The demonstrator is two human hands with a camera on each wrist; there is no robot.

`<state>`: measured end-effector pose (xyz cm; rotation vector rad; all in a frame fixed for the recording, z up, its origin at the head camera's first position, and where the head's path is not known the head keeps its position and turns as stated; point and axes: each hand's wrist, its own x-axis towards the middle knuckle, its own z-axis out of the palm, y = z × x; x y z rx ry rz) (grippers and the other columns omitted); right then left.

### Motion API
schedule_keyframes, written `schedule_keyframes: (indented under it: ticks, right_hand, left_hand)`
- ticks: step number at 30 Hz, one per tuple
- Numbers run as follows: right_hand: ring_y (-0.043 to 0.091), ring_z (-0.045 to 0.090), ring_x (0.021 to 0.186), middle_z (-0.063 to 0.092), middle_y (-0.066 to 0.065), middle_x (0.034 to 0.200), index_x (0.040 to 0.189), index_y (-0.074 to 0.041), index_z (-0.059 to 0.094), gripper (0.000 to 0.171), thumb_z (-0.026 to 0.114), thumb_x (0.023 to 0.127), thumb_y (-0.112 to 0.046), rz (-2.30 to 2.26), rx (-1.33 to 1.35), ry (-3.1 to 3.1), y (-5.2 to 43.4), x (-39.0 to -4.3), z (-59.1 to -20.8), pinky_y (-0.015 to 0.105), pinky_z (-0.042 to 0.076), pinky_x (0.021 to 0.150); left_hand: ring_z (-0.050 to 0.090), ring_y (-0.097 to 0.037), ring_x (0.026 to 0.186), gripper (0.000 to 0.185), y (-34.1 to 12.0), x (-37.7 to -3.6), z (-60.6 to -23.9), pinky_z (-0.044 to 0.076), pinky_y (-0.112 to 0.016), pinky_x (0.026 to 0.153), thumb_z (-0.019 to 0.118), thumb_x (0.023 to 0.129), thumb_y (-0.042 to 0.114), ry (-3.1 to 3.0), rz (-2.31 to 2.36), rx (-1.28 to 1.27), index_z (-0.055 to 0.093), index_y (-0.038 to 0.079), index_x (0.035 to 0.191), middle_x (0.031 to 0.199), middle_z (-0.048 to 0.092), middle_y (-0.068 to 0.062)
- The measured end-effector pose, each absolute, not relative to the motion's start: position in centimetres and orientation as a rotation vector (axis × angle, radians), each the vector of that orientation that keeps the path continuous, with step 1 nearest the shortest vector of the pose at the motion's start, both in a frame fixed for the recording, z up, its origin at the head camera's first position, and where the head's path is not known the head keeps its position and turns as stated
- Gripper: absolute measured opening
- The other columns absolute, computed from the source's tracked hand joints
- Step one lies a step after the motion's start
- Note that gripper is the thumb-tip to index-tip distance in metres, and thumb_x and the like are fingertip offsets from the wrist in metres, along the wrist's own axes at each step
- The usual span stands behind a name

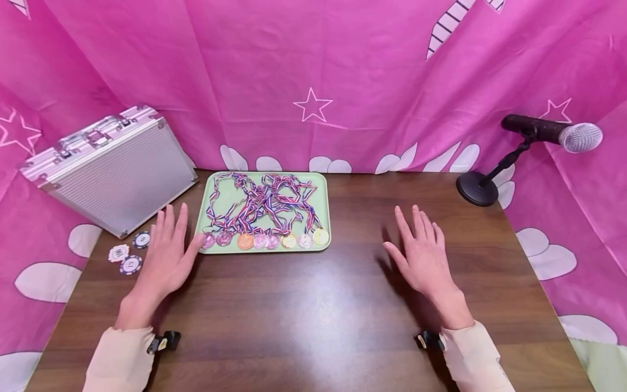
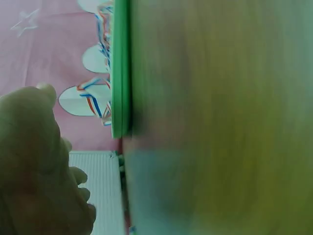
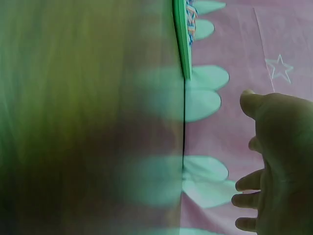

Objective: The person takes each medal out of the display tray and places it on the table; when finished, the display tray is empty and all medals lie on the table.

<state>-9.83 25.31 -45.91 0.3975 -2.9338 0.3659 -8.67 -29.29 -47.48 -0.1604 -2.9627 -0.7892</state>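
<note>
A light green tray (image 1: 323, 185) lies at the back middle of the wooden table (image 1: 313, 305). It holds several medals (image 1: 264, 240) in a row along its near edge, with tangled red, white and blue ribbons (image 1: 259, 204) behind them. My left hand (image 1: 168, 250) hovers flat with straight fingers just left of the tray, its thumb near the tray's front left corner. My right hand (image 1: 422, 253) is spread flat over bare table to the right of the tray. Neither hand holds anything. The left wrist view shows the tray edge (image 2: 121, 73), and the tray edge (image 3: 182, 34) also appears in the right wrist view.
A closed aluminium case (image 1: 112, 169) stands tilted at the back left. Three poker chips (image 1: 128, 255) lie in front of it, beside my left hand. A microphone (image 1: 553, 132) on a round black stand (image 1: 477, 189) sits at the back right. Pink patterned cloth (image 1: 313, 76) surrounds the table.
</note>
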Motion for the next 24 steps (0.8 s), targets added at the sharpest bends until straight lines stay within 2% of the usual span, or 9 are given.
schedule_keyframes:
  ticks: [3, 5, 8, 12, 15, 19, 21, 24]
  right_hand:
    - [0.052, 0.035, 0.157, 0.034, 0.033, 0.173, 0.174, -0.011, 0.034, 0.081, 0.066, 0.108, -0.044, 0.398, 0.437, -2.906, 24.3, -9.7, -46.2, 0.073, 0.029, 0.123]
    - [0.051, 0.039, 0.156, 0.036, 0.032, 0.172, 0.174, -0.011, 0.034, 0.081, 0.067, 0.108, -0.044, 0.435, 0.455, -2.899, 23.7, -9.7, -46.4, 0.072, 0.033, 0.122]
    - [0.050, 0.045, 0.152, 0.041, 0.031, 0.170, 0.174, -0.011, 0.036, 0.080, 0.067, 0.108, -0.044, 0.498, 0.467, -2.892, 22.7, -9.6, -46.7, 0.070, 0.040, 0.118]
    - [0.048, 0.053, 0.145, 0.050, 0.029, 0.162, 0.170, -0.010, 0.043, 0.074, 0.069, 0.107, -0.040, 0.596, 0.461, -2.859, 21.3, -9.5, -47.0, 0.069, 0.047, 0.111]
    - [0.045, 0.057, 0.141, 0.056, 0.025, 0.156, 0.167, -0.011, 0.049, 0.069, 0.071, 0.107, -0.037, 0.672, 0.449, -2.819, 20.4, -9.5, -47.1, 0.067, 0.051, 0.106]
    - [0.041, 0.065, 0.131, 0.064, 0.020, 0.147, 0.162, -0.012, 0.057, 0.061, 0.072, 0.106, -0.034, 0.743, 0.442, -2.760, 19.1, -9.6, -47.5, 0.063, 0.055, 0.102]
    - [0.036, 0.070, 0.120, 0.068, 0.018, 0.139, 0.157, -0.011, 0.062, 0.056, 0.074, 0.105, -0.031, 0.790, 0.441, -2.726, 18.4, -9.7, -47.6, 0.061, 0.058, 0.096]
    - [0.030, 0.074, 0.102, 0.072, 0.015, 0.125, 0.146, -0.008, 0.071, 0.047, 0.079, 0.103, -0.025, 0.911, 0.431, -2.686, 17.3, -9.9, -47.9, 0.057, 0.060, 0.088]
  left_hand:
    - [-0.004, -0.056, 0.166, 0.079, -28.8, -8.4, -47.6, 0.004, -0.075, 0.130, 0.038, 0.120, 0.047, -2.939, -0.939, -0.132, 0.003, 0.006, 0.178, 0.180, -0.003, -0.034]
    - [0.003, -0.056, 0.166, 0.077, -28.5, -8.4, -47.6, 0.009, -0.076, 0.129, 0.038, 0.120, 0.043, -2.918, -1.013, -0.108, 0.004, 0.005, 0.178, 0.180, 0.002, -0.034]
    - [0.020, -0.060, 0.161, 0.073, -28.1, -8.4, -47.9, 0.019, -0.077, 0.126, 0.041, 0.120, 0.037, -2.868, -1.069, -0.060, 0.011, 0.000, 0.176, 0.175, 0.019, -0.039]
    - [0.043, -0.058, 0.143, 0.065, -27.7, -8.5, -48.6, 0.032, -0.072, 0.117, 0.045, 0.119, 0.026, -2.763, -1.127, 0.010, 0.026, -0.008, 0.171, 0.156, 0.047, -0.041]
    - [0.052, -0.052, 0.131, 0.056, -27.5, -8.5, -49.3, 0.037, -0.063, 0.109, 0.048, 0.117, 0.016, -2.662, -1.174, 0.039, 0.038, -0.011, 0.165, 0.143, 0.058, -0.037]
    - [0.058, -0.039, 0.121, 0.047, -27.2, -8.3, -50.1, 0.040, -0.035, 0.102, 0.050, 0.115, 0.009, -2.569, -1.207, 0.102, 0.051, -0.009, 0.158, 0.138, 0.065, -0.032]
    - [0.058, -0.032, 0.116, 0.045, -27.1, -8.2, -50.4, 0.038, -0.024, 0.095, 0.050, 0.115, 0.008, -2.549, -1.213, 0.144, 0.055, -0.007, 0.156, 0.137, 0.066, -0.029]
    - [0.056, -0.022, 0.110, 0.042, -27.1, -8.1, -50.7, 0.036, -0.018, 0.090, 0.051, 0.114, 0.006, -2.517, -1.216, 0.180, 0.060, -0.006, 0.152, 0.132, 0.068, -0.027]
